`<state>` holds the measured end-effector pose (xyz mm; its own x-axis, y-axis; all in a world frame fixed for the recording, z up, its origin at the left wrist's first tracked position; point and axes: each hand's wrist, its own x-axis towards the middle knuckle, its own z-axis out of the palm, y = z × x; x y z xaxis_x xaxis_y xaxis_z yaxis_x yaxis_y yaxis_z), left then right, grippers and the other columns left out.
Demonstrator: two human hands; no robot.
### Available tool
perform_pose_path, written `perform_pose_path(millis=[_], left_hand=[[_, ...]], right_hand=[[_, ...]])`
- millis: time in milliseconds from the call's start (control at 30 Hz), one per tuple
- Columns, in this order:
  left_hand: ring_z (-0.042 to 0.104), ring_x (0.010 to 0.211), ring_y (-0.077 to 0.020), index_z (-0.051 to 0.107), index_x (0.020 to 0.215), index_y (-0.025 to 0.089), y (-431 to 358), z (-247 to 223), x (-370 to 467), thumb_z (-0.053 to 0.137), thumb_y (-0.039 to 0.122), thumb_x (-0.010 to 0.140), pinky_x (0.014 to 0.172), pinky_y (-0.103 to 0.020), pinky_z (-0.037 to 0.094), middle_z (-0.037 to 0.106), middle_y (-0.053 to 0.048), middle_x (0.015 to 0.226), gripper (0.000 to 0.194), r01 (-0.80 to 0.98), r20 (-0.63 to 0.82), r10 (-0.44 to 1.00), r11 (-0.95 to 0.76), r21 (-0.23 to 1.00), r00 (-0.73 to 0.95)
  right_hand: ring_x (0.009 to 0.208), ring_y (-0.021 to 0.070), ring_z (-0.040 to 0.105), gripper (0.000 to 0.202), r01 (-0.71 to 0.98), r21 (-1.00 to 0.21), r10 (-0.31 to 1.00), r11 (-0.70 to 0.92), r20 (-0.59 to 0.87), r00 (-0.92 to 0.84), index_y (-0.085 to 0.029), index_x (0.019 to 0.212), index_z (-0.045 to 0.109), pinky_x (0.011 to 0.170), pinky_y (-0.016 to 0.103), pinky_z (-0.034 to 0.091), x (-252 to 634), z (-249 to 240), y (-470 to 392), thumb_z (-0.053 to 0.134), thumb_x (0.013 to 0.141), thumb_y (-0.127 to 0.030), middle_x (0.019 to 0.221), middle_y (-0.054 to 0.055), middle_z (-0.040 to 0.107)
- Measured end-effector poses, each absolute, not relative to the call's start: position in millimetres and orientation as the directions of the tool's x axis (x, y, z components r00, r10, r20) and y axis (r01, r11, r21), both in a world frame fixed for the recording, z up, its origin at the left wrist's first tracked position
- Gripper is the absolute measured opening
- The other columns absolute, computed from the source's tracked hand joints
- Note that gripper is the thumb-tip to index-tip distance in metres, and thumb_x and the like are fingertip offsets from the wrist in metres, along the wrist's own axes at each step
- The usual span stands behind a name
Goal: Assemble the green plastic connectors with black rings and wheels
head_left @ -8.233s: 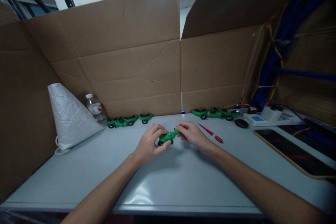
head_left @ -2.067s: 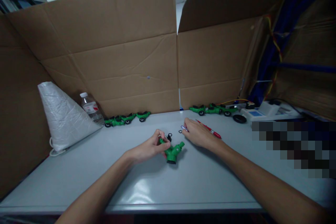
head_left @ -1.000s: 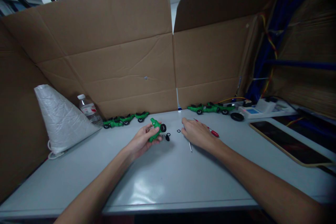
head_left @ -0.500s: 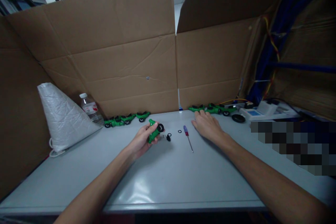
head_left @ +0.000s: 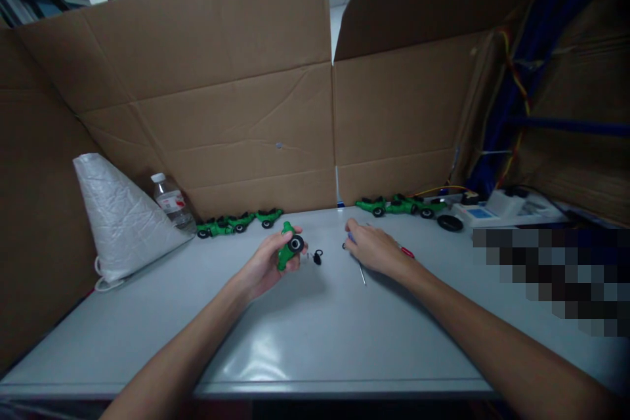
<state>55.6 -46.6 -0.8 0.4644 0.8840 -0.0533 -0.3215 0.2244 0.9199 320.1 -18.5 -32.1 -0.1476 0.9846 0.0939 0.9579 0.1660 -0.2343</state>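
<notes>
My left hand (head_left: 268, 261) is closed around a green toy vehicle (head_left: 285, 254) with a black wheel facing the right. Just right of it, a small black part (head_left: 317, 257) and a ring lie on the table. My right hand (head_left: 371, 246) has its fingers curled over the purple handle of a screwdriver (head_left: 363, 274), whose metal shaft points toward me along the tabletop. A dark ring (head_left: 343, 246) shows beside these fingertips. Behind the right wrist, part of a red-handled tool (head_left: 406, 252) is visible; the wrist hides the remainder.
Several green toy vehicles (head_left: 239, 222) stand at the back left, and more green toys (head_left: 401, 205) at the back right. A black ring (head_left: 450, 222) lies near a white power strip (head_left: 512, 210). A water bottle (head_left: 172, 202) and silvery bag (head_left: 128, 230) stand left. Cardboard walls (head_left: 236, 111) enclose the table.
My right hand has come back toward me from the right-hand toys onto the screwdriver's handle. The red-handled tool has come into view. The toy in my left hand has turned slightly.
</notes>
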Motion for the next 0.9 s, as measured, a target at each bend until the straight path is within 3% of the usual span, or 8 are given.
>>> perform_pose_path(millis=[233,367,500,667,700,767,900], left_hand=[[0.055,0.058,-0.0084,0.067,0.110,0.016,-44.3,-2.4,58.5,0.088,0.046,0.081,0.056,-0.021,0.040,0.072,-0.008,0.093,0.047,-0.308,-0.046,0.916,0.181,0.934,0.399],[0.054,0.056,-0.0071,0.069,0.101,0.014,-39.0,-6.5,59.0,0.086,0.047,0.083,0.055,-0.022,0.040,0.072,-0.008,0.095,0.042,-0.281,-0.016,0.925,0.132,0.951,0.379],[0.054,0.056,-0.0073,0.069,0.095,0.014,-35.7,-9.6,58.4,0.084,0.046,0.085,0.053,-0.022,0.041,0.072,-0.008,0.095,0.037,-0.288,-0.018,0.933,0.130,0.949,0.360],[0.054,0.055,-0.0070,0.069,0.092,0.013,-34.1,-9.0,57.1,0.083,0.046,0.086,0.052,-0.022,0.042,0.072,-0.006,0.093,0.037,-0.297,-0.001,0.942,0.107,0.949,0.335],[0.054,0.055,-0.0067,0.069,0.091,0.013,-33.6,-8.7,57.0,0.083,0.047,0.085,0.052,-0.021,0.041,0.072,-0.007,0.092,0.038,-0.291,0.000,0.948,0.098,0.952,0.318],[0.054,0.054,-0.0062,0.069,0.090,0.012,-32.3,-8.5,56.8,0.084,0.048,0.085,0.050,-0.021,0.040,0.072,-0.007,0.093,0.040,-0.276,0.005,0.960,0.075,0.958,0.279],[0.054,0.054,-0.0061,0.067,0.091,0.012,-29.6,-10.1,56.8,0.085,0.049,0.084,0.046,-0.019,0.038,0.072,-0.006,0.092,0.042,-0.259,0.008,0.979,0.046,0.965,0.204]], right_hand=[[0.092,0.0273,0.070,0.020,0.917,-0.376,0.953,0.136,0.304,-0.017,-0.021,0.117,0.059,0.070,0.032,0.037,322.4,-27.9,-16.2,0.048,0.102,-0.028,0.106,0.011,0.076],[0.083,0.0250,0.068,0.014,0.816,-0.545,0.903,0.190,0.424,0.073,-0.023,0.111,0.056,0.070,0.031,0.038,323.7,-25.0,-15.5,0.050,0.101,-0.032,0.093,0.008,0.074],[0.068,0.0205,0.063,0.021,0.564,-0.756,0.843,0.334,0.507,0.181,-0.025,0.099,0.050,0.064,0.029,0.040,321.0,-26.4,-11.3,0.053,0.100,-0.046,0.081,0.003,0.069],[0.057,0.0172,0.060,0.036,0.116,-0.925,0.914,0.363,0.377,0.149,-0.027,0.093,0.038,0.054,0.027,0.043,308.0,-32.8,-8.5,0.056,0.093,-0.058,0.076,0.000,0.068],[0.058,0.0174,0.060,0.034,0.128,-0.925,0.919,0.358,0.373,0.126,-0.027,0.093,0.038,0.055,0.027,0.043,306.3,-33.6,-9.6,0.056,0.094,-0.056,0.078,0.000,0.068],[0.064,0.0189,0.063,0.025,0.316,-0.872,0.901,0.374,0.422,0.098,-0.026,0.096,0.042,0.060,0.029,0.044,305.4,-33.7,-13.4,0.054,0.096,-0.048,0.082,0.002,0.070],[0.082,0.0233,0.066,0.007,0.751,-0.563,0.861,0.345,0.508,-0.015,-0.024,0.102,0.050,0.071,0.031,0.040,310.3,-28.9,-21.6,0.049,0.099,-0.030,0.092,0.006,0.072]])
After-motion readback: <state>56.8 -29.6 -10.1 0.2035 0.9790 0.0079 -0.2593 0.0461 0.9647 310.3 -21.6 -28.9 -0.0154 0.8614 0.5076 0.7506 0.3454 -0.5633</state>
